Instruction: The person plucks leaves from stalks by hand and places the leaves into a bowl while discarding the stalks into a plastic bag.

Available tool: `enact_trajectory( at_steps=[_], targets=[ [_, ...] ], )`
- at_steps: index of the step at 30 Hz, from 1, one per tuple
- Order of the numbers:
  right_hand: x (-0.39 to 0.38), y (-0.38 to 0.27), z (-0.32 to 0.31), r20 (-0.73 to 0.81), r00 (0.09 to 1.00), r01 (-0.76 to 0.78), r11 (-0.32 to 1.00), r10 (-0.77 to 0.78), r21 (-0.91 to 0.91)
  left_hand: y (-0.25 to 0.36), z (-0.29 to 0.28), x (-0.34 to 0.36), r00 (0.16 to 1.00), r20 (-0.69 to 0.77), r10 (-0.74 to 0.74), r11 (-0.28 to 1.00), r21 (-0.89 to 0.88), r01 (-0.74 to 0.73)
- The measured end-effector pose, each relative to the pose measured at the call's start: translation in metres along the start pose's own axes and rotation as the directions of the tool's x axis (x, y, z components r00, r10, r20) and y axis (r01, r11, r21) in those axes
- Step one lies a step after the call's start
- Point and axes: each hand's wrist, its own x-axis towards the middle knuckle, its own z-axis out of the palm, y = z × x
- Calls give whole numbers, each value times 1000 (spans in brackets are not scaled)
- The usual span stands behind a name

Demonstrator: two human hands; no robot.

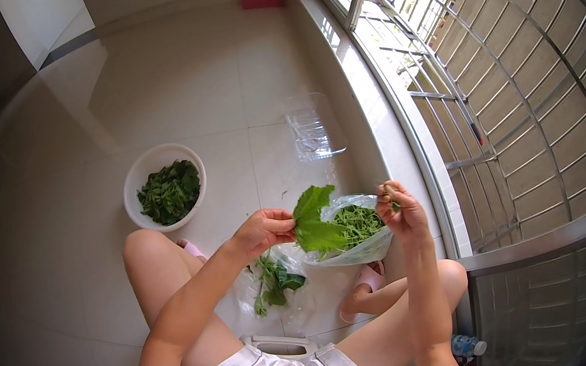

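My left hand (pixel 266 231) pinches a broad green leaf (pixel 316 222) by its edge and holds it up, spread flat. My right hand (pixel 404 217) is raised to the right of the leaf, fingertips pressed together on a small green bit of stem (pixel 396 205), mostly hidden by the fingers. Behind the leaf, a clear plastic bag (pixel 368 251) lies open with a heap of thin green stems (pixel 358 225) in it. Between my legs, a few leafy green sprigs (pixel 273 284) rest on thin clear plastic. Beyond my left knee, a white basin (pixel 131 200) contains dark green leaves (pixel 171 193).
A clear plastic tray (pixel 311 129) lies on the tiled floor (pixel 216 102) near the right wall. A sliding window with metal bars (pixel 501 75) runs along the right. A bottle (pixel 466 346) stands beside my right arm. A red dustpan (pixel 262 1) sits at the far wall.
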Motion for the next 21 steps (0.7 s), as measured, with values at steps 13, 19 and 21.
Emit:
enact_trajectory(
  at_steps=[13, 19, 21],
  targets=[
    [3, 43, -25, 222, 934, 121, -337, -279, -934, 2, -8, -2, 967, -243, 78, 997, 12, -77],
    [-10, 65, 36, 360, 890, 411, 152, -278, -899, -5, 9, 6, 964, -243, 109, 969, 243, -48],
    [-6, 74, 34, 466, 844, 461, -87, -264, -883, -9, 13, 8, 970, -212, 120, 951, 304, -51]
  ],
)
